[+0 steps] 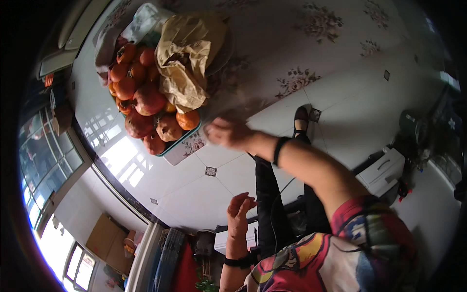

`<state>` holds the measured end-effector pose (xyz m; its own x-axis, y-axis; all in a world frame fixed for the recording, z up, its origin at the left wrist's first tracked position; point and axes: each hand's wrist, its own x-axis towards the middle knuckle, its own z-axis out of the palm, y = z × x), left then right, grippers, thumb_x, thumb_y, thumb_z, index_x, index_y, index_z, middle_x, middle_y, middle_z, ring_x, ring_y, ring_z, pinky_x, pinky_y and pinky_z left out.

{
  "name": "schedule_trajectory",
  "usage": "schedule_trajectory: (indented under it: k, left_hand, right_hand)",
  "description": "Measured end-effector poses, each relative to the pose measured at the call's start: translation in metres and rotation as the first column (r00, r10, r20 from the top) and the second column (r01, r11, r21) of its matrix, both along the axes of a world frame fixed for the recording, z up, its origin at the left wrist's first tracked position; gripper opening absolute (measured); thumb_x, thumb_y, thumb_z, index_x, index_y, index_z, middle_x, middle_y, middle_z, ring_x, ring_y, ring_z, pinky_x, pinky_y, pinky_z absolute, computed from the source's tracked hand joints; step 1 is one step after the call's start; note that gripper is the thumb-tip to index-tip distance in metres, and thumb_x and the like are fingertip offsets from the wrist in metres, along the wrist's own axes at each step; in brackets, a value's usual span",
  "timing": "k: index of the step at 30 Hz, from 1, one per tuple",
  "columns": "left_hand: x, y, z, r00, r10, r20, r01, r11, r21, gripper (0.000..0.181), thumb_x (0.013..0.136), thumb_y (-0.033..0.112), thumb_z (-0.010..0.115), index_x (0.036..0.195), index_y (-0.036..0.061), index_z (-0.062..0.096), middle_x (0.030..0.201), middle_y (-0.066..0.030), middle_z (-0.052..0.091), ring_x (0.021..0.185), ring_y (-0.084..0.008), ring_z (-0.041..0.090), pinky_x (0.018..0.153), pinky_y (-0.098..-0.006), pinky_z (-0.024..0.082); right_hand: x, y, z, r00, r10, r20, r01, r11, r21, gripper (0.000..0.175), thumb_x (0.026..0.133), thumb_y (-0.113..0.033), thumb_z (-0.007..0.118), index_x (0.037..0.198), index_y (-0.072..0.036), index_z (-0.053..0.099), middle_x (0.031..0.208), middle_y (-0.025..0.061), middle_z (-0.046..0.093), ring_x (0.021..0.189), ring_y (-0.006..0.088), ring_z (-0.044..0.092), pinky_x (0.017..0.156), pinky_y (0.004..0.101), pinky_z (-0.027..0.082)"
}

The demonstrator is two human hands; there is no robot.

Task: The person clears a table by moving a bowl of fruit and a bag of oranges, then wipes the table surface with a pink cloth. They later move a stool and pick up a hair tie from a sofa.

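My right hand (227, 133), blurred, reaches across beside the near corner of a green-rimmed tray (179, 143); its fingers are curled, and whether they hold anything is unclear. Lower down, my left hand (240, 210) hangs above the floor near my leg, with bent fingers and nothing visible in it. Pomegranates (149, 98), persimmons (125, 88) and an orange-coloured fruit (188, 120) are heaped on the tray. A crumpled brown paper bag (184, 78) lies against the fruit, partly covering it. Both wrists wear black bands.
The tray stands on a table with a floral cover (292, 82). A clear plastic bag (147, 22) lies behind the fruit. White tiled floor (189, 182) shows below, with a white drawer unit (383, 168) at right. A window (54, 146) and a cardboard box (105, 237) are at left.
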<state>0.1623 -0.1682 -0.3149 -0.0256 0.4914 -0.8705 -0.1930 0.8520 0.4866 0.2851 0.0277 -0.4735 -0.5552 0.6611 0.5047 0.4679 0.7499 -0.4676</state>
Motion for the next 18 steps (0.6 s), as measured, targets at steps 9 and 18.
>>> schedule_trajectory:
  k: [9, 18]
  left_hand:
    - [0.057, 0.152, -0.053, 0.832, -0.331, -0.446, 0.549, 0.608, 0.573, 0.025, 0.089, 0.007, 0.062, 0.113, 0.0007, 0.059, 0.105, -0.0137, 0.063, 0.089, -0.0223, 0.063, 0.080, -0.0334, 0.051]
    - [0.161, 0.239, -0.093, 0.119, -0.576, -0.808, 0.924, 0.361, -0.122, 0.092, 0.082, 0.029, 0.072, 0.152, 0.0151, 0.015, 0.157, -0.0211, 0.009, 0.145, -0.0389, 0.010, 0.108, -0.0629, 0.021]
  right_hand:
    - [0.318, 0.028, 0.031, 0.331, -0.769, 0.547, 0.937, 0.335, -0.095, 0.039, 0.074, 0.003, 0.062, 0.111, -0.009, 0.060, 0.108, 0.0115, 0.059, 0.099, 0.0353, 0.054, 0.084, 0.0442, 0.047]
    - [0.174, 0.015, 0.029, 0.838, -0.514, 0.183, 0.545, 0.800, -0.250, 0.014, 0.076, -0.018, 0.065, 0.089, -0.015, 0.063, 0.105, 0.0088, 0.054, 0.100, 0.0302, 0.054, 0.085, 0.0433, 0.046]
